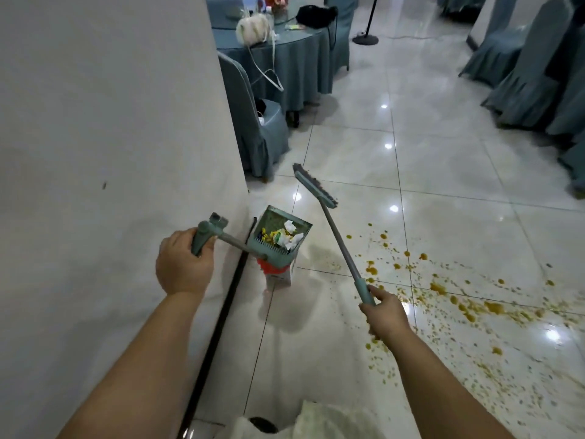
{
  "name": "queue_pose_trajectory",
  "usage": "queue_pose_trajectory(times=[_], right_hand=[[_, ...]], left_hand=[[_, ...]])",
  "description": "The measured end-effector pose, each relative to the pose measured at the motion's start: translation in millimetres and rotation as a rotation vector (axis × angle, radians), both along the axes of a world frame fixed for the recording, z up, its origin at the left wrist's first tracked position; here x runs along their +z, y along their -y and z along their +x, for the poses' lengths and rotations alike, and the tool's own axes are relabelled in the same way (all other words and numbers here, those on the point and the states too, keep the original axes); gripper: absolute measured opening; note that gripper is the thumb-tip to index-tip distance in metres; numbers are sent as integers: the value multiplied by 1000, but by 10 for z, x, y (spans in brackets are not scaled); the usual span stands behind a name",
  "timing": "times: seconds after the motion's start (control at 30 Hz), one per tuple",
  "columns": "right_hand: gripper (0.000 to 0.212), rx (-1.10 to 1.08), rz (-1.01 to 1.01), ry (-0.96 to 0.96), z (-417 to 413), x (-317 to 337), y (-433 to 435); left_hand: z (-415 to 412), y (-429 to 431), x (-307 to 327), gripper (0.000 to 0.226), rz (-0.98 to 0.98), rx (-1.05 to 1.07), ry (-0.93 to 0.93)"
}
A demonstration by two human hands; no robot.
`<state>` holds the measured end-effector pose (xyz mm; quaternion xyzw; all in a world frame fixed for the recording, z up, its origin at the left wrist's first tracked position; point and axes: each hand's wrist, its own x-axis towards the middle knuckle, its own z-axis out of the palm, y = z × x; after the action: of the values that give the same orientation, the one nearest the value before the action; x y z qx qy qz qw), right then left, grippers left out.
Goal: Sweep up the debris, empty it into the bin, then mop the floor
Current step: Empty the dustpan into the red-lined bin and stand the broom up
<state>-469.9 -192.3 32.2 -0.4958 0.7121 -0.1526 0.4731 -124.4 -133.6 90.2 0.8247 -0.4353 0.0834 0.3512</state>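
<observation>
My left hand (183, 263) grips the handle of a teal dustpan (274, 228), lifted off the floor beside the wall. Crumpled white paper and small yellow bits (286, 237) lie inside the pan. Directly under it stands a small bin (278, 275) with a red and white side. My right hand (384, 310) holds the teal grip of a broom (340, 245), whose brush head (314, 185) is raised off the floor and points away from me. An orange-yellow spill (468, 304) spatters the glossy tiles to the right.
A white wall (110, 153) with a dark baseboard runs along my left. A covered chair (253, 128) and a draped round table (285, 52) stand ahead. More covered chairs (531, 80) line the right. A black stand base (365, 39) sits far ahead.
</observation>
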Motion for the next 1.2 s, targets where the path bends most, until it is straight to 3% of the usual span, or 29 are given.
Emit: queue_pose_trajectory(times=[0.3, 0.6, 1.2], right_hand=[[56, 16, 17, -23, 467, -69, 718], [60, -31, 66, -46, 890, -278, 945], [58, -2, 101, -30, 638, -313, 1454]], left_hand=[[636, 1043, 266, 21, 64, -191, 246], [1152, 1686, 218, 26, 108, -265, 254], [1225, 2272, 437, 23, 204, -272, 410]])
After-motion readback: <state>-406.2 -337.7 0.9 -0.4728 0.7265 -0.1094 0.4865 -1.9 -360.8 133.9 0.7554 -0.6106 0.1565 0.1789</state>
